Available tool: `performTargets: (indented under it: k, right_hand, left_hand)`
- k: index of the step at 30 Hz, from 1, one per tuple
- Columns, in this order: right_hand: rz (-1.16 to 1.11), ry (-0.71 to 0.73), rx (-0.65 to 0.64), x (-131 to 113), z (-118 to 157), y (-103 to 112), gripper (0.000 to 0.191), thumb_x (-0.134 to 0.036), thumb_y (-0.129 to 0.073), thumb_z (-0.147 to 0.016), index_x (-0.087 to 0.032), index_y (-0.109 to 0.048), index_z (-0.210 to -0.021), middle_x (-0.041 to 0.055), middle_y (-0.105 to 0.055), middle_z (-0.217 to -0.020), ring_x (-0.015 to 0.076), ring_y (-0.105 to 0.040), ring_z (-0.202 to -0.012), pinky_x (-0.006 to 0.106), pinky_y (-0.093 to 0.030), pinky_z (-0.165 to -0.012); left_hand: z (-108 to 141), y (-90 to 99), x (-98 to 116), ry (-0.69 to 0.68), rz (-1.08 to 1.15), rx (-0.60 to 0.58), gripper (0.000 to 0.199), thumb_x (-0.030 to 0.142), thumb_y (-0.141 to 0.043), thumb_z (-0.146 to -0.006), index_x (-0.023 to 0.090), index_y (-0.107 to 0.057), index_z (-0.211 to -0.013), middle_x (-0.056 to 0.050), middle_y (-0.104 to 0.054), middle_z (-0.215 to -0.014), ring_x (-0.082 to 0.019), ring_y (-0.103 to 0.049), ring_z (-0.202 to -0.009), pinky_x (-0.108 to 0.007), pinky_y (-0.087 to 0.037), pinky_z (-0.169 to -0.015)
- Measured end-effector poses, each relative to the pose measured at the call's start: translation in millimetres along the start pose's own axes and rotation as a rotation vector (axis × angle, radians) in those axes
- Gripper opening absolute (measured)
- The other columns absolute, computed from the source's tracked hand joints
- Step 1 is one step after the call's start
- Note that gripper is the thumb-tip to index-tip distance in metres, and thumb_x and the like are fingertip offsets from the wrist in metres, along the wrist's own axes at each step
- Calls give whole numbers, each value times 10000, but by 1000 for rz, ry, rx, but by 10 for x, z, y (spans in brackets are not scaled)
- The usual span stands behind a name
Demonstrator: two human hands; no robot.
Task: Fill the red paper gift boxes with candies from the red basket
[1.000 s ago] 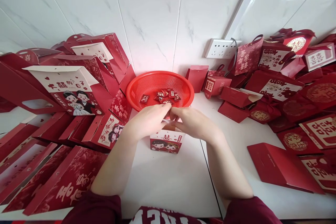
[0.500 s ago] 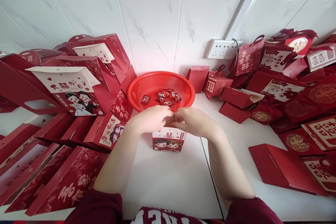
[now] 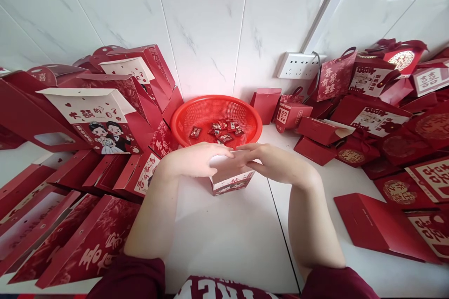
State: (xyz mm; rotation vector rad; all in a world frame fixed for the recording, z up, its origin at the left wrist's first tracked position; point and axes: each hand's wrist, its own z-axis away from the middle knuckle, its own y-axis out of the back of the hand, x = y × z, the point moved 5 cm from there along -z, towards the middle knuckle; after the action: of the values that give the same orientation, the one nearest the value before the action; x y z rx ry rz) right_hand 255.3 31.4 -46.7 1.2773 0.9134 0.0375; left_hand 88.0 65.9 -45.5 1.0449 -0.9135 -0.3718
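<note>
A small red and white paper gift box (image 3: 231, 182) with cartoon figures on its front stands on the table before me. Its upper part is folded back, showing a plain white panel. My left hand (image 3: 199, 159) reaches over the box's left side, fingers along the far top edge and thumb at the side. On the right side, my right hand (image 3: 271, 161) grips the top edge, its thumb toward me. Fingertips are partly hidden behind the panel. Just beyond the hands sits a red plastic basket (image 3: 178, 126) holding several small wrapped candies (image 3: 224, 138).
Red folded gift boxes (image 3: 101, 238) lean in rows at the left, with larger ones (image 3: 105, 117) behind. Finished boxes with ribbons (image 3: 372, 117) pile up at the right, near a power strip (image 3: 298, 65) on the tiled wall. One red box (image 3: 375, 226) lies nearer me.
My hands have moved apart from their meeting point above the box. The box has shifted slightly right and tilted, and its white upper panel now shows between my hands.
</note>
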Motion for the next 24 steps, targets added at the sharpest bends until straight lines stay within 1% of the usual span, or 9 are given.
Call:
performTargets:
  k: [5, 9, 11, 13, 15, 17, 19, 22, 24]
  right_hand:
    - [65, -147, 59, 88, 45, 53, 225, -263, -522, -915, -273, -743, -872, 5, -683, -1175, 227, -644, -999, 326, -492, -790]
    - [155, -363, 106, 222, 88, 92, 266, -339, -510, -915, -239, -740, -828, 43, -730, -932, 231, -650, -833, 321, -452, -632]
    - [167, -416, 95, 258, 99, 86, 253, -332, -520, -903, -227, -730, -807, 42, -724, -850, 221, -642, -764, 317, -433, -588]
    - [155, -378, 102, 246, 90, 82, 182, -273, -545, -875, -224, -707, -807, 28, -721, -862, 211, -643, -781, 313, -450, -615]
    - [137, -283, 148, 202, 71, 93, 155, -183, -551, -845, -231, -696, -874, 14, -723, -990, 204, -650, -890, 314, -480, -710]
    - [102, -188, 165, 161, 47, 88, 270, -106, -536, -829, -257, -706, -976, -7, -682, -1204, 198, -632, -1054, 319, -488, -838]
    - [58, -141, 143, 147, 21, 62, 381, -65, -514, -831, -287, -711, -1070, -36, -638, -1311, 188, -599, -1167, 319, -469, -941]
    - [23, -128, 129, 153, -17, 30, 419, -59, -523, -830, -278, -697, -1142, -36, -683, -1247, 186, -612, -1160, 314, -471, -966]
    - [5, -96, 132, 140, -42, 11, 405, -76, -556, -819, -269, -693, -1147, -33, -696, -1219, 190, -632, -1119, 306, -492, -932]
  left_hand:
    - [-1, -8, -63, 46, 14, 6, 697, 100, -526, -730, 300, -511, -1396, 52, -509, -1463, -183, -487, -1334, -256, -413, -1076]
    - [-2, -11, -87, 28, 20, -1, 714, 89, -513, -718, 345, -523, -1385, 86, -520, -1449, -161, -496, -1327, -235, -415, -1066]
    - [-8, -11, -87, 22, 26, 2, 700, 96, -515, -723, 356, -536, -1373, 94, -539, -1430, -156, -512, -1311, -226, -428, -1045]
    - [-13, -4, -85, 29, 33, 13, 670, 110, -526, -733, 349, -553, -1358, 89, -553, -1416, -158, -517, -1305, -225, -432, -1037]
    - [-14, 7, -84, 42, 38, 14, 642, 122, -537, -735, 342, -575, -1337, 82, -568, -1402, -167, -523, -1299, -233, -437, -1029]
    - [-10, 19, -89, 56, 46, 6, 634, 122, -538, -726, 345, -591, -1317, 82, -584, -1384, -172, -542, -1279, -238, -453, -1004]
    - [-5, 32, -97, 55, 60, 1, 636, 117, -538, -716, 342, -598, -1308, 79, -591, -1376, -173, -555, -1262, -236, -458, -990]
    - [7, 44, -103, 25, 72, 9, 621, 120, -553, -719, 320, -601, -1305, 59, -594, -1371, -177, -548, -1266, -236, -439, -1015]
    - [23, 48, -107, 41, 74, 12, 562, 162, -585, -741, 308, -615, -1282, 38, -610, -1345, -187, -573, -1224, -236, -467, -965]
